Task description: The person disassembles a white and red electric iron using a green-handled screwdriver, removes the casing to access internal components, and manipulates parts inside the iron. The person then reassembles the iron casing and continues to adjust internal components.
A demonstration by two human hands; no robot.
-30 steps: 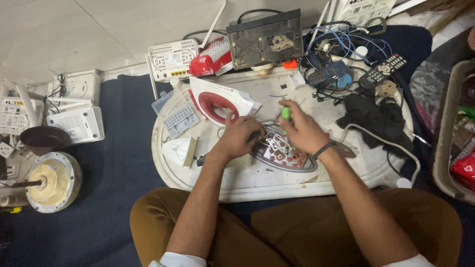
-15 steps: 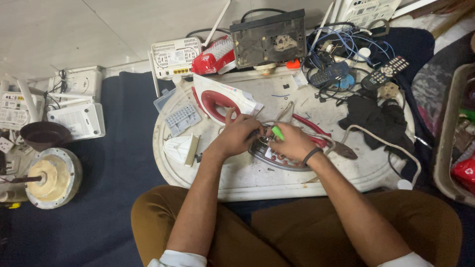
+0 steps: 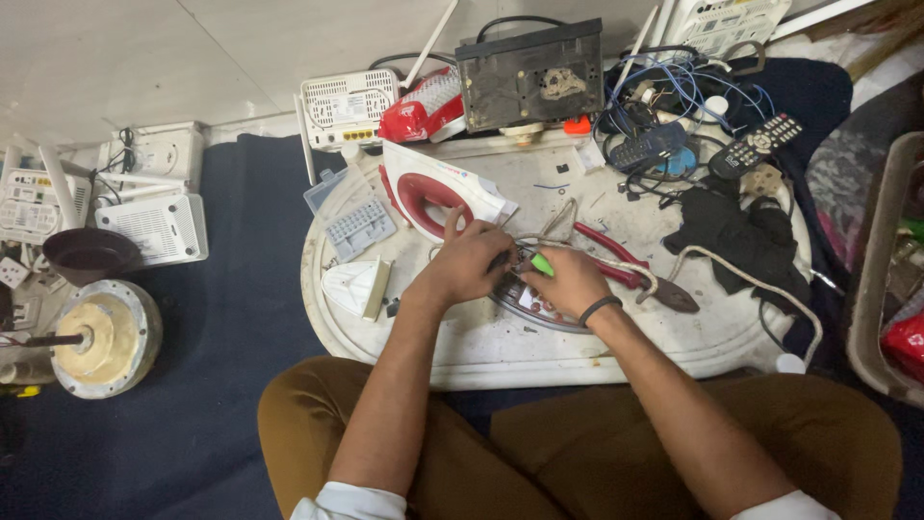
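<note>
I see the white oval tabletop (image 3: 462,351) in front of me, cluttered with parts. Across its upper middle lies the red and white iron cover (image 3: 433,193), tilted on its side. Below that, near the centre, sits the iron base plate (image 3: 525,300), flat on the tabletop and partly hidden under my hands. My left hand (image 3: 469,265) rests on the plate's upper left edge, fingers curled down onto it (whether they pinch anything, I cannot tell). My right hand (image 3: 573,282) has its grip closed around a green-handled screwdriver (image 3: 542,263), tip toward the plate. Red-handled pliers (image 3: 626,265) lie just beside my right hand.
</note>
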